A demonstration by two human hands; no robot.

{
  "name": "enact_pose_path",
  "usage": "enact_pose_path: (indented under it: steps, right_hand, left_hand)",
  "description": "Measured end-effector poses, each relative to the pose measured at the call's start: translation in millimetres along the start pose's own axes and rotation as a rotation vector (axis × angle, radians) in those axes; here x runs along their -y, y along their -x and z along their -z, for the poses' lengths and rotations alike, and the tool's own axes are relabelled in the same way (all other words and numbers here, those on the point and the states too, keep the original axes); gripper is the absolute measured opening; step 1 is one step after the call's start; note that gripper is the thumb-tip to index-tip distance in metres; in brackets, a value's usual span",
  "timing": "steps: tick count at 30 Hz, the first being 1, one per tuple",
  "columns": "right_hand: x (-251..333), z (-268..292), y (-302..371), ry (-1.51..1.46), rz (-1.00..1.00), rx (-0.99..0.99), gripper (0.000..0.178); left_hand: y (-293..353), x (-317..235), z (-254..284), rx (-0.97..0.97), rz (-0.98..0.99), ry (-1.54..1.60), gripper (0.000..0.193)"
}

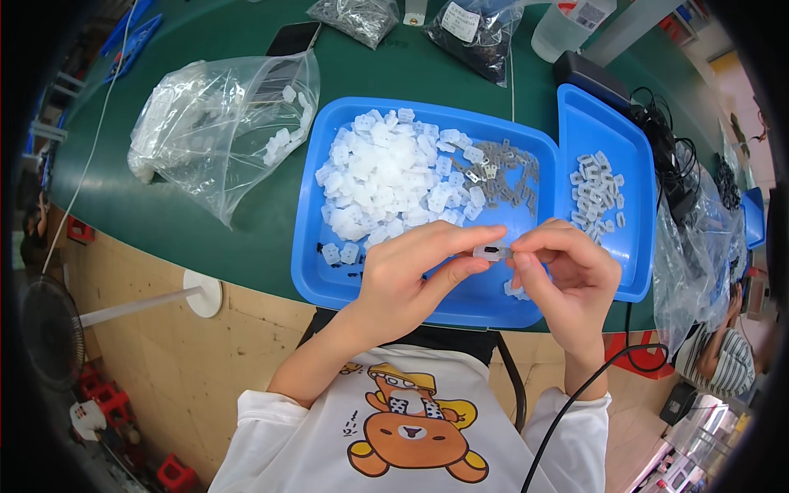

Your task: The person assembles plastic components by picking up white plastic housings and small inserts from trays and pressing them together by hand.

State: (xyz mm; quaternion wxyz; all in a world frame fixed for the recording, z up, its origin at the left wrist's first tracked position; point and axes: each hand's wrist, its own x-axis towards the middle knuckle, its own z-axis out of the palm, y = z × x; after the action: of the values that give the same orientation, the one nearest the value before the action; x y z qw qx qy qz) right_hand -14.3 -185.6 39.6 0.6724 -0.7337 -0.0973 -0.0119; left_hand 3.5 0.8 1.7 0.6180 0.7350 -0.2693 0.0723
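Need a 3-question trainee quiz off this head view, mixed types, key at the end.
1. True or false: the grey pieces lie in the same tray as the pile of white pieces.
2. The left hand and right hand meet at: A) a phone; B) a small clear piece; C) a plastic bag.
3. Fill in: the smaller blue tray is to the ____ of the larger blue tray.

Key: 1. True; 2. B; 3. right.

My left grip (411, 264) and right grip (573, 267) hide the ends of the clear piece (484, 255); its dark spot (493, 249) is too small for me to identify. The plastic bag (234, 103) veils part of the phone (293, 38); the top edge crops the bottle (563, 34).
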Motion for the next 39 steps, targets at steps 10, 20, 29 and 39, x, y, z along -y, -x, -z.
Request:
enact_pose_path:
  steps: [10, 20, 29, 39]
  right_hand:
    - [-8.4, -5.9, 2.6, 0.214, 0.198, -0.072, 0.017]
    - [-13.0, 4.0, 0.2, -0.078, 0.028, 0.027, 0.02]
    - [-17.1, 11.2, -6.0, -0.175, -0.08, 0.156, 0.018]
    - [-3.4, 11.1, -3.8, -0.152, -0.257, 0.087, 0.01]
  left_hand:
    - [0.3, 0.1, -2.0, -0.024, 0.028, 0.06, 0.026]
    - [-1.5, -2.8, -1.3, 0.006, 0.003, 0.009, 0.023]
    - [-0.3, -2.1, -1.7, 0.016, 0.006, 0.059, 0.023]
    - [-1.0, 0.7, -3.6, 0.02, -0.041, 0.015, 0.026]
